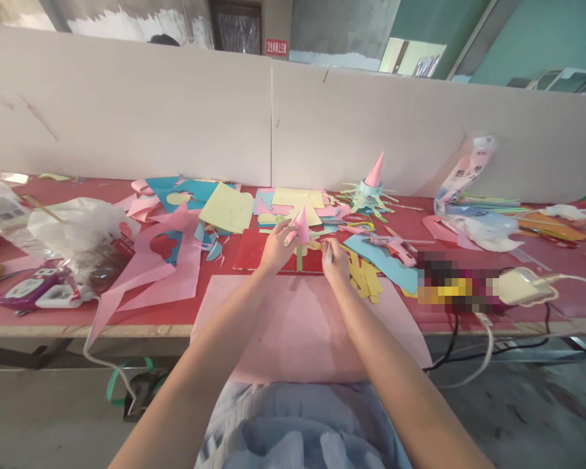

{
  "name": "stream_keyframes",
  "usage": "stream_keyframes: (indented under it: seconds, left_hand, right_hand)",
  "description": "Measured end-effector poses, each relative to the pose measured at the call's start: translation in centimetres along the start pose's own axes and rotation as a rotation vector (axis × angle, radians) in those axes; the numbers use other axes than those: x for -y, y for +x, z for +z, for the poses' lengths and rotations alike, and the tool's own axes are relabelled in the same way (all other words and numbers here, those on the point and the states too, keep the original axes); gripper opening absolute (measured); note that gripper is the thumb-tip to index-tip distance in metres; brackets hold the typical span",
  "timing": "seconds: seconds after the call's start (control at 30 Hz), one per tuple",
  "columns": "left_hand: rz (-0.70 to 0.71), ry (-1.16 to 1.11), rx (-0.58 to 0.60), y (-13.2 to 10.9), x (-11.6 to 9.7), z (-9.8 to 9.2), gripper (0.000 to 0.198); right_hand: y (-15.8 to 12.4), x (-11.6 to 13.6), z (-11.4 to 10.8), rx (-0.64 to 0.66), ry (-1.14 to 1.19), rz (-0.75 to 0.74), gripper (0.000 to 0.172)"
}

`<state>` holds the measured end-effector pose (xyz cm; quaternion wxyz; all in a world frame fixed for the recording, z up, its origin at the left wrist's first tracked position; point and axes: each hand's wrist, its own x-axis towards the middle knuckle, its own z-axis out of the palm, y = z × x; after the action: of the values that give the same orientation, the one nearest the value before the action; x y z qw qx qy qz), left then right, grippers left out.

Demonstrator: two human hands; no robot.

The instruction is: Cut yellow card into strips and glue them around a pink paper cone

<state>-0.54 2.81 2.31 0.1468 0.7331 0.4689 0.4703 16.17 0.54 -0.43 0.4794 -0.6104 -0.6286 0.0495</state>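
Fingers of my left hand point(278, 249) are closed around the side of a small pink paper cone point(301, 225), which points upward. Below the cone hangs a light green paper strip point(299, 258), over a red board point(247, 251). Just to the right, my right hand point(336, 262) is closed, with a small pale thing between the fingers that is too small to name. Yellow paper strips point(368, 277) lie beside that hand. Farther back stands another pink cone point(375, 170) on a blue paper base with green strips spread out.
A pink glue gun point(395, 249) rests on blue paper point(371, 251) at right, near a white plug point(520, 286) and cables. Cut pink paper point(176, 280), a plastic bag point(73, 228) and a purple pack point(29, 290) lie left. A pale partition point(176, 117) stands behind.
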Motion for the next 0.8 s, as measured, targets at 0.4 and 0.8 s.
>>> stream_keyframes:
  seconds: [0.4,0.8]
  left_hand:
    - [0.09,0.192,0.097,-0.2,0.8,0.8,0.033]
    - [0.073,0.288,0.146,-0.3,1.5,1.1,0.038]
  right_hand:
    - [-0.3,1.4,-0.6,0.136,0.161,-0.022,0.026]
    - [-0.4,1.5,-0.6,0.135,0.183,-0.055,0.029]
